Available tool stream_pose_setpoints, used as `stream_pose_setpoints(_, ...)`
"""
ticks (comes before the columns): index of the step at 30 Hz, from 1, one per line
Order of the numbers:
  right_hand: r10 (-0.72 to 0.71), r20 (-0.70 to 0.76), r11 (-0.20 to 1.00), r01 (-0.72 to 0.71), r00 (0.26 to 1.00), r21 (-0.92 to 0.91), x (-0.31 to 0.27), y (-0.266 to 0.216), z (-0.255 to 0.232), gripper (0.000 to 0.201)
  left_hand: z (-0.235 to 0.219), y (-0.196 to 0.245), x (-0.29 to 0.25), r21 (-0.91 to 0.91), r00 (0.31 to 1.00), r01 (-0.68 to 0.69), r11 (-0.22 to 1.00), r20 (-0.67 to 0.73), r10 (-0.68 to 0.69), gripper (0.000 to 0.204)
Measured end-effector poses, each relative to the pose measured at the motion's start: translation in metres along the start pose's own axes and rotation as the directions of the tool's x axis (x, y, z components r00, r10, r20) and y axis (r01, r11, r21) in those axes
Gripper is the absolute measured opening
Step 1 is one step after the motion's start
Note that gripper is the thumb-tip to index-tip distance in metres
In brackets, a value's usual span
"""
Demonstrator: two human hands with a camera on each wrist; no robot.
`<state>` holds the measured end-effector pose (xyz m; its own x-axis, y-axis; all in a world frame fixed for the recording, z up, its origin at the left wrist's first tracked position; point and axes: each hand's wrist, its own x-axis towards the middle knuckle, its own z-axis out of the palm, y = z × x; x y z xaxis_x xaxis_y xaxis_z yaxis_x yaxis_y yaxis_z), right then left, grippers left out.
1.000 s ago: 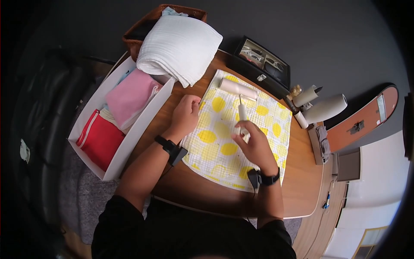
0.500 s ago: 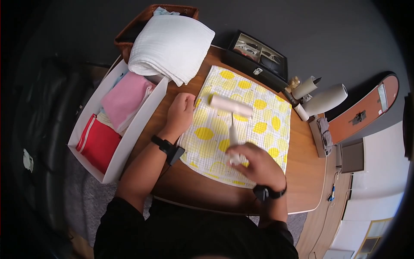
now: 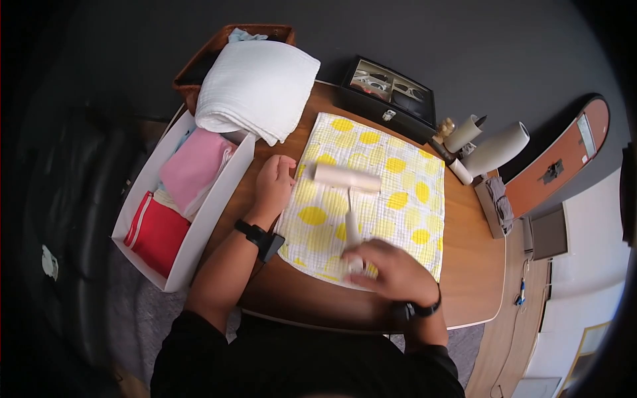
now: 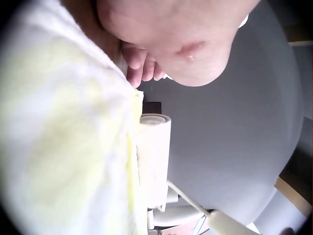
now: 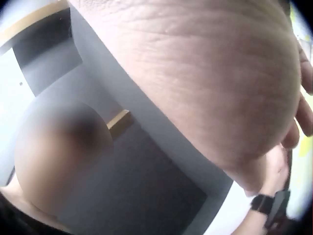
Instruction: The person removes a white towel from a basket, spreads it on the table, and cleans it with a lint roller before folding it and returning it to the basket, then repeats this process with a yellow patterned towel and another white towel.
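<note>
A white lint roller (image 3: 347, 178) with a slim handle lies across a white cloth with yellow dots (image 3: 418, 199), which is spread flat on the table. The right hand (image 3: 401, 272) grips the end of its handle, near the cloth's front edge; roller and hand are slightly blurred. At the cloth's left edge rests the left hand (image 3: 273, 189), fingers loosely bent and fingertips right at the border. The left wrist view shows these fingers (image 4: 146, 71) beside the cloth, with the roller's end close by. Mostly the heel of the right hand fills the right wrist view, which hides the handle.
To the left, a white box (image 3: 219, 192) holds folded red and pink cloths. A folded white cloth (image 3: 262, 86) overhangs a brown basket (image 3: 189, 83). Behind the dotted cloth stands a black glasses case (image 3: 371, 103); a white vase (image 3: 501, 149) is at the right.
The right hand has drawn the lint roller over the cloth toward the body and slightly left. The left hand stays by the cloth's left edge, while the head view has shifted a little.
</note>
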<state>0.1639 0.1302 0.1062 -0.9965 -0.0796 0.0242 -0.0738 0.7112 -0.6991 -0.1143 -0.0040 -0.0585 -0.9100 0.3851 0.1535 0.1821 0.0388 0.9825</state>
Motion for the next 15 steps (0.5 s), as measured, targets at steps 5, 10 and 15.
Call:
stream_pose_setpoints(5, -0.048, 0.221, 0.998, 0.035, 0.974, 0.060, -0.039, -0.029, -0.001, 0.033, -0.001, -0.001, 0.002, 0.040, 0.998, -0.063, 0.997, 0.007, 0.063, 0.034)
stream_pose_setpoints(10, -0.063, -0.002, 0.997, 0.063, 0.998, 0.046, 0.002, 0.024, 0.012, 0.032, -0.004, -0.005, 0.002, -0.025, 0.998, -0.060, 0.998, -0.033, 0.060, 0.034)
stream_pose_setpoints(15, 0.056, -0.176, 0.998, -0.048, 0.983, 0.047, 0.082, 0.084, 0.020, 0.035, -0.005, -0.012, 0.002, -0.095, 0.999, -0.032, 0.995, -0.022, 0.030, 0.036)
